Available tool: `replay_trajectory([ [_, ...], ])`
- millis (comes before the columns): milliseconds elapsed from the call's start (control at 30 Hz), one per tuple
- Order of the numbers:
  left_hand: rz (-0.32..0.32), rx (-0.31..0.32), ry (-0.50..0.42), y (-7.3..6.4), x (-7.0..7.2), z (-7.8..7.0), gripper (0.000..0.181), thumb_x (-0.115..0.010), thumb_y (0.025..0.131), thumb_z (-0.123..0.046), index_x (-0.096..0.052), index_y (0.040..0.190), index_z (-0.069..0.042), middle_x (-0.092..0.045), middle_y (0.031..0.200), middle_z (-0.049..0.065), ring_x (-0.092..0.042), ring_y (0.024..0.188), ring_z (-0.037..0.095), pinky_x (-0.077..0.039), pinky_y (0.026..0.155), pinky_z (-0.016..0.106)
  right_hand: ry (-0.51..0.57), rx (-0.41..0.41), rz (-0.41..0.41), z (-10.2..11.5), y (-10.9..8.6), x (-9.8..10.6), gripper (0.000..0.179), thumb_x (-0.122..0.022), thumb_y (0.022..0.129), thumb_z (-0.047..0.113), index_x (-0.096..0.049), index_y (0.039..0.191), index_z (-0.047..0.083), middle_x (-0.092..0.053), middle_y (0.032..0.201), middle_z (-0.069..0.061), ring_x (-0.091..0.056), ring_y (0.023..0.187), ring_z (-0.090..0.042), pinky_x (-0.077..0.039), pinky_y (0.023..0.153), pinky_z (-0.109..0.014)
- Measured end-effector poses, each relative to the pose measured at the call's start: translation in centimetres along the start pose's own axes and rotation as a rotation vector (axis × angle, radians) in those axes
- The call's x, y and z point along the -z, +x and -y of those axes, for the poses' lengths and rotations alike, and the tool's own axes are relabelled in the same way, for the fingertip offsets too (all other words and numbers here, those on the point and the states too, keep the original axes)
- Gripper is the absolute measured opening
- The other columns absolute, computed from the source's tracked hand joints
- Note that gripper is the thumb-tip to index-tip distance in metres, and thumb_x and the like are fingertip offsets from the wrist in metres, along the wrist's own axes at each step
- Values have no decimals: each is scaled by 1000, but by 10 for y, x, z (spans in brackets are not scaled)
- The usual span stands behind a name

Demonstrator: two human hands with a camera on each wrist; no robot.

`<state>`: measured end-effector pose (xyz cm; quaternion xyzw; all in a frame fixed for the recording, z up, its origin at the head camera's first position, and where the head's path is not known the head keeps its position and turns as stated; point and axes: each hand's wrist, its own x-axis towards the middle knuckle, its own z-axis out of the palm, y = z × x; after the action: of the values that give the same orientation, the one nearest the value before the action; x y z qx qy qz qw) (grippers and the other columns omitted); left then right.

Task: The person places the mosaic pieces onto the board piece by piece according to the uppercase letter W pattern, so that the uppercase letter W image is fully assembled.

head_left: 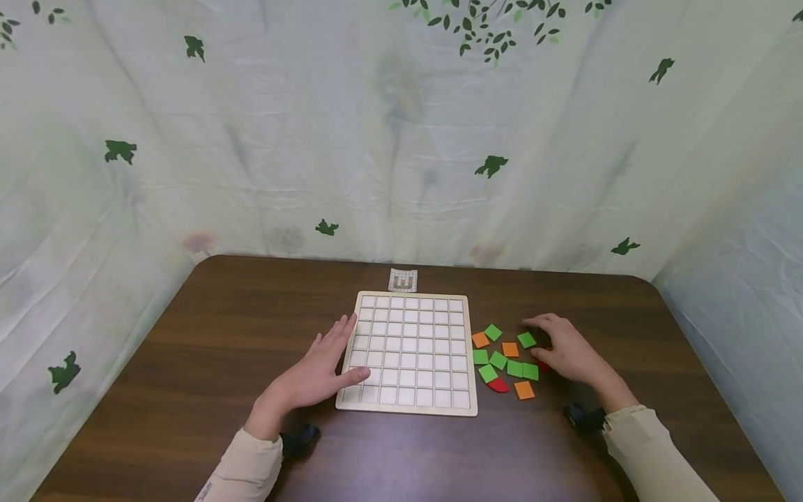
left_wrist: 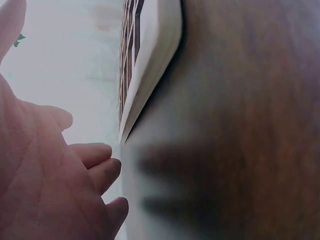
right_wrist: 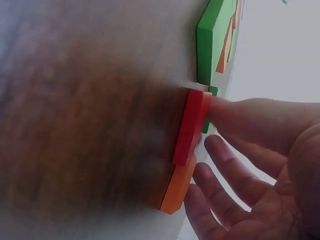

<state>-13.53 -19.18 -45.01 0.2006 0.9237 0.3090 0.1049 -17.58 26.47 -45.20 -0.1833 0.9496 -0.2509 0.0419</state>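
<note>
A pale square board (head_left: pixel 408 362) with a grid of white cells lies mid-table. My left hand (head_left: pixel 316 369) is at its left edge, fingers extended and thumb over the lower left cells. In the left wrist view, the palm and spread fingers hold nothing. My right hand (head_left: pixel 571 348) hovers over the tiles right of the board, thumb and index finger apart. Partly covered by it is a red piece (right_wrist: pixel 190 127), with the thumb right by it; contact is unclear. An orange tile (right_wrist: pixel 177 190) lies beside the red one. A green tile (head_left: pixel 525 339) sits between thumb and index finger.
Several green and orange square tiles (head_left: pixel 510 349) lie loosely along the board's right side, with a red rounded piece (head_left: pixel 498 385) among them. A small printed card (head_left: pixel 403 280) lies behind the board. Past the dark wooden table (head_left: pixel 263 300) hangs a leaf-patterned curtain (head_left: pixel 282 139).
</note>
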Motion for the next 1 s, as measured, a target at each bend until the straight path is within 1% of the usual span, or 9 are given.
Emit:
replay_trajectory([
  [100,25,12,-17,0,-1,0,101,-61,95,-57,-5,162,-5,-4,168,14,-2,154,32,-3,122,59,-5,4,4,0,1,1,42,-73,89,3,-63,129,-5,-58,127,-25,-49,119,-47,-42,100,-65],
  [233,67,32,-70,-1,-2,1,110,-68,90,-57,-5,161,-1,-2,168,15,-3,153,35,-12,122,56,-6,1,8,0,2,2,34,-72,89,1,-67,123,-3,-61,121,-21,-51,117,-45,-43,100,-64],
  [367,74,23,-103,0,-3,3,115,-75,85,-54,-7,160,0,-3,168,15,-7,152,40,-19,121,56,-9,-6,12,-1,3,3,28,-72,90,1,-71,117,0,-63,118,-19,-53,114,-43,-44,99,-63],
  [500,64,0,-103,0,-5,8,117,-81,82,-48,-8,160,0,-5,168,15,-10,152,37,-18,121,53,-16,-20,24,-1,5,4,25,-73,89,2,-71,114,0,-64,115,-18,-55,112,-42,-44,99,-62],
  [633,72,-6,-108,-1,-8,12,119,-84,81,-44,-6,161,-2,-4,168,13,-7,153,34,-16,122,52,-14,-29,36,-1,6,4,25,-73,90,4,-70,114,0,-65,115,-18,-56,110,-41,-45,98,-61],
  [767,78,-16,-124,-2,-9,13,119,-85,80,-40,-7,161,-3,-4,168,12,-6,153,33,-15,122,52,-14,-36,38,1,7,3,26,-72,92,6,-69,117,-1,-66,117,-19,-59,110,-40,-47,96,-60],
  [1000,75,-27,-99,-4,-8,13,116,-86,79,-38,-12,160,-1,-5,168,13,-6,153,33,-15,122,52,8,-67,7,11,13,-1,29,-71,94,10,-68,120,0,-65,120,-18,-59,113,-39,-48,97,-59],
])
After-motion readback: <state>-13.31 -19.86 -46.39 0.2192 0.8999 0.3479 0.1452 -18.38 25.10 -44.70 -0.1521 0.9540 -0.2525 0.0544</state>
